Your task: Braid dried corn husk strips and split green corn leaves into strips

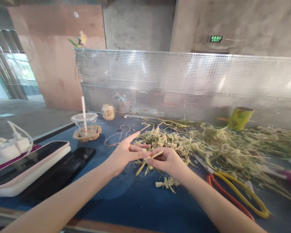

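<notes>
My left hand [123,152] and my right hand [171,163] meet over a blue tabletop, fingertips close together. Between them is a pale plant strip [157,154], pinched by the right thumb and fingers. The left thumb and fingers close on its other end, while the left index finger points outward along a thin strand [145,128]. Behind the hands lies a heap of curled, pale green dried plant pieces [165,139]. A small loose cluster of pieces [167,183] rests below the right hand. Scissors [242,191] with red and yellow handles lie beside my right forearm.
On the left are a pink-edged phone [30,161], a black phone [63,170], white chargers [12,149] and a clear cup [83,120] with a straw. A jar [108,112], a yellow-green roll [241,119] and long dried stems [232,149] lie before a perforated metal screen [160,81].
</notes>
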Tool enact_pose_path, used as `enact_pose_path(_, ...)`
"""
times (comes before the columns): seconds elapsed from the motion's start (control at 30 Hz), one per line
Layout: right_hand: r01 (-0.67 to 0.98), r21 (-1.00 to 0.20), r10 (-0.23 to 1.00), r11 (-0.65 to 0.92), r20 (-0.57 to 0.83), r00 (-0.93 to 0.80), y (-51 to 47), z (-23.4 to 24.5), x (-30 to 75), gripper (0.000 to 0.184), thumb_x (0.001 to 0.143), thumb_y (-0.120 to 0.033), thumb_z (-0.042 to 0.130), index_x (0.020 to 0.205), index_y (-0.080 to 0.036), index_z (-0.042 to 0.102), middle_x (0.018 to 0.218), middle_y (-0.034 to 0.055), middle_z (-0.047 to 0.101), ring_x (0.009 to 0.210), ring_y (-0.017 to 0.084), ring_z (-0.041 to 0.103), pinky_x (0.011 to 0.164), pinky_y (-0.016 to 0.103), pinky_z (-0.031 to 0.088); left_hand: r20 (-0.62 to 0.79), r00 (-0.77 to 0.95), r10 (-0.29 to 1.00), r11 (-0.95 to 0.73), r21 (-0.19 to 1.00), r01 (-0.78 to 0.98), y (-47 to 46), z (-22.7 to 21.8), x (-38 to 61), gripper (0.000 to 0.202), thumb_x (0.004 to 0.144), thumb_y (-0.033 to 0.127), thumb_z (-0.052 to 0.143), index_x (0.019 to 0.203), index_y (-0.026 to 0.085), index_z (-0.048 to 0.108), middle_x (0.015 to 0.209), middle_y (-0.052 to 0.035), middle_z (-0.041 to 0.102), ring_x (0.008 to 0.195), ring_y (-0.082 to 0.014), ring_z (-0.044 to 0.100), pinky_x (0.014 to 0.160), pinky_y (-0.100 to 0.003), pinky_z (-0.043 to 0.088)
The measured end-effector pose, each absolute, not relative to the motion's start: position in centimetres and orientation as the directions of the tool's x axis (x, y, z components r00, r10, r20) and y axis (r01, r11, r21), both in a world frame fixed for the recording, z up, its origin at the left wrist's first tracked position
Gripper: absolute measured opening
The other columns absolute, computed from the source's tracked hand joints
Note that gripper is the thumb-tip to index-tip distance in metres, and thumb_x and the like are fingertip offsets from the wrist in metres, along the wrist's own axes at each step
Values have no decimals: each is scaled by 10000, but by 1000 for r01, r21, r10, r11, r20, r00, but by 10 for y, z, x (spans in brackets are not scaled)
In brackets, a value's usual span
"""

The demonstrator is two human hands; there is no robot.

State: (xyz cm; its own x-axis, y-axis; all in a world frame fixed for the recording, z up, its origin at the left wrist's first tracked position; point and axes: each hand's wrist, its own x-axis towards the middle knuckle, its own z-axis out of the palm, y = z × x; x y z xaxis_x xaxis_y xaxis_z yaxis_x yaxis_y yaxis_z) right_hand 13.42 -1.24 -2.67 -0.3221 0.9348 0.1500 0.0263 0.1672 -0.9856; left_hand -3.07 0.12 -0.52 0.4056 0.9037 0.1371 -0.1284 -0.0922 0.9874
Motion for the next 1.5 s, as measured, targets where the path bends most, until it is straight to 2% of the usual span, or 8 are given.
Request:
enact_pose_path(0.17,73,-977,929,203,168,-331,-13,-27,134,203,620,-357,667,695,-175,615,705,15,636,670,138,582,653,286,456,155,299,941,-118,983,-138,2,-9,-28,1009,552,118,737,1350,92,121,540,28,640,886,-183,573,871,-359,375)
enact_pose_path(0.27,234,-904,926,358,310,-217,-15,-27,134,283,675,-359,621,910,-201,606,899,50,627,710,155,569,657,317,467,186,195,963,-154,974,-169,2,-10,-27,976,572,145,731,1349,94,142,544,31,634,861,-166,573,887,-340,364)
enact_pose_path(0.37,552,-621,765,557,642,-49,-18,-27,134,432,671,-348,637,1080,-249,540,1128,73,519,861,199,523,756,375,442,161,100,982,-140,971,-192,0,-10,-26,966,566,181,740,1344,102,173,592,23,643,784,-161,594,876,-340,379)
enact_pose_path(0.43,719,-371,588,588,807,-64,-21,-26,132,348,687,-353,631,1019,-261,588,1171,66,484,983,232,463,864,415,375,157,70,985,-139,967,-213,-1,-10,-25,989,558,179,745,1349,110,155,611,26,644,724,-153,604,860,-342,396)
enact_pose_path(0.57,850,-144,455,507,882,-122,-24,-25,122,200,699,-380,617,856,-260,655,1143,48,517,1010,260,432,865,440,336,227,60,972,-207,950,-233,-3,-13,-23,1012,559,188,747,1355,138,125,646,7,656,748,-167,612,810,-347,442)
enact_pose_path(1.27,867,-112,486,486,859,-161,-25,-28,116,108,726,-300,590,677,-215,634,1052,41,580,974,238,461,825,401,338,327,40,944,-322,941,-105,-2,-21,-22,1062,587,242,733,1369,187,17,643,-8,656,778,-199,622,798,-390,464)
enact_pose_path(1.4,841,-205,571,501,809,-143,-23,-27,119,108,684,-330,635,706,-225,637,1024,39,582,981,248,458,834,431,325,303,55,951,-294,947,-131,-3,-20,-21,1031,598,221,721,1368,195,35,640,2,651,696,-177,620,762,-374,471)
enact_pose_path(1.5,721,-413,706,557,692,-150,-17,-25,125,148,698,-370,618,785,-257,657,1046,38,569,995,241,473,857,450,335,311,59,948,-300,942,-154,-3,-19,-22,1032,604,215,717,1369,181,25,623,14,646,757,-180,616,807,-372,451)
